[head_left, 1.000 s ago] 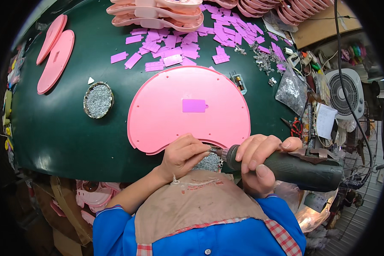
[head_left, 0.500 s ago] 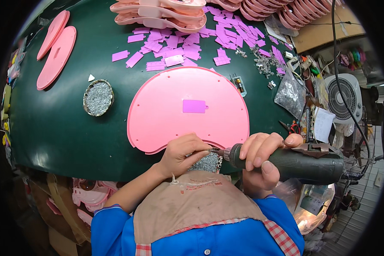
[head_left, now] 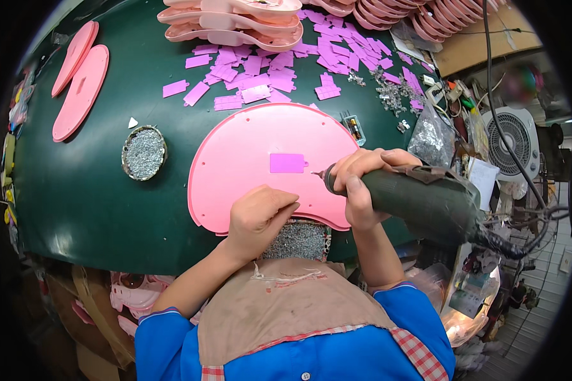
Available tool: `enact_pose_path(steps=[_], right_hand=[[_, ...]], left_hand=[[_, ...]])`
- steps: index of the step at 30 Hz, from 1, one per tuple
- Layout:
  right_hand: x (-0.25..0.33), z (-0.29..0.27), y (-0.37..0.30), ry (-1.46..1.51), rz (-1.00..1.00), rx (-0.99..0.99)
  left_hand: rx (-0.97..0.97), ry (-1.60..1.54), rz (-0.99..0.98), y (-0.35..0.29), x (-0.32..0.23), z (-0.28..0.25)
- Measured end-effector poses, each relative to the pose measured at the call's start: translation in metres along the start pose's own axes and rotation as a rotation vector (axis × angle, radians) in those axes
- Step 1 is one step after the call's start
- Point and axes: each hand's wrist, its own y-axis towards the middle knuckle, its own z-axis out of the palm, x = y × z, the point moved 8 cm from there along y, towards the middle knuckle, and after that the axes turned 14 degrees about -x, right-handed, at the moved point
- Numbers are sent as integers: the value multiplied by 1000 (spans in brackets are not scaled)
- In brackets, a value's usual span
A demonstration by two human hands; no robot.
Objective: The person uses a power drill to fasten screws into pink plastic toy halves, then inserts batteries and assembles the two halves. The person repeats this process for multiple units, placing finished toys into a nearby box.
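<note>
A pink, kidney-shaped plastic panel [head_left: 235,152] lies flat on the table in front of me, with small holes near its edge. On its middle rests a small purple battery cover [head_left: 286,163] with a tab on its right end. My right hand [head_left: 361,190] is wrapped round a dark electric screwdriver [head_left: 426,202], whose bit points left, close to that tab. Over the panel's near edge is my left hand [head_left: 258,219], thumb and fingertips pinched together; whatever they hold, if anything, is too small to make out. Below it, small metal screws [head_left: 297,241] fill a container against my apron.
A round bowl [head_left: 126,166] of screws stands left. Purple covers [head_left: 254,66] are scattered behind the panel, beside stacked pink shells [head_left: 235,28]. Pink oval pieces [head_left: 81,92] lie far left. The screwdriver's cable [head_left: 532,244] trails right, near a fan [head_left: 510,143].
The screwdriver has swung from above the screw container up and left over the panel, near the cover's tab. My left hand has moved away from the bit, slightly up and left.
</note>
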Motion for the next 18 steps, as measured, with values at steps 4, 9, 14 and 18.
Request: enact_pose_path(steps=[4, 9, 14, 18], right_hand=[[-27, 6, 0, 34, 6, -12], [-46, 10, -1, 42, 98, 12], [-23, 9, 6, 214, 232, -65], [15, 16, 9, 349, 364, -13]], left_hand=[[2, 3, -44, 6, 18, 2], [61, -72, -336, 10, 44, 6], [39, -47, -150, 9, 41, 1], [21, -119, -5, 14, 24, -5]])
